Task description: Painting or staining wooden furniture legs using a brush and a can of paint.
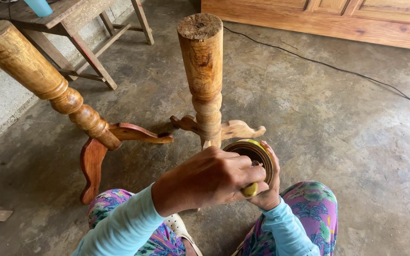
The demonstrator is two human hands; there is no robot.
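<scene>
At the far left a turned wooden pedestal [62,90] leaned over on its curved feet, darker and glossier than its neighbour, so it looked as though it already carried a finish. Behind it stood a small wooden desk [79,21] with a pale blue cup [39,6] on it, well apart from the hands.

In the middle a paler pedestal [204,76] stood upright just beyond the knees, within easy reach. The left hand [212,179] had its grip closed around a yellow handle [250,190], probably a brush, dipped into the open round tin [255,159]. The right hand [267,187] cupped that tin from beneath and behind, its grip wrapped about the wall and tilting the mouth toward the person, which seemed meant to steady it over the lap.

The bare concrete floor [347,142] was stained and mottled. A black cable [338,70] trailed across it at the right, before a panelled wooden board [357,19].
</scene>
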